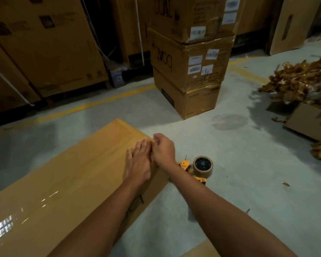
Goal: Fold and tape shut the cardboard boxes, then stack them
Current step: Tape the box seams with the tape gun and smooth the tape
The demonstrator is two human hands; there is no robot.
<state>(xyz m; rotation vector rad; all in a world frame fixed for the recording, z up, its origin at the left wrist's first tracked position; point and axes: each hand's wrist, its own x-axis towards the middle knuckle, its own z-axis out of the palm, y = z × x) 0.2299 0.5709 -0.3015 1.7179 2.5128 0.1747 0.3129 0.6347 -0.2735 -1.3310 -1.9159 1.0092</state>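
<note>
A person's left hand lies flat, fingers straight and together, pressing on the top of a long cardboard box near its far right edge, apparently to hold the flap down and bed the tape there. The right hand, touching the left, has its fingers curled at the box's rim; whether they pinch a tape end or only rub it over the edge cannot be told from this view. A glossy strip of clear tape runs lengthwise along the top towards the hands, which suggests the seam is largely sealed and this end is being finished. The box rests on the concrete floor. Just beside it, partly behind the right forearm, a yellow tape dispenser lies set down, probably so both hands are free for the smoothing. Beyond, well apart, stands a stack of three taped boxes, the likely destination. A heap of crumpled brown tape scraps lies to the right.
</note>
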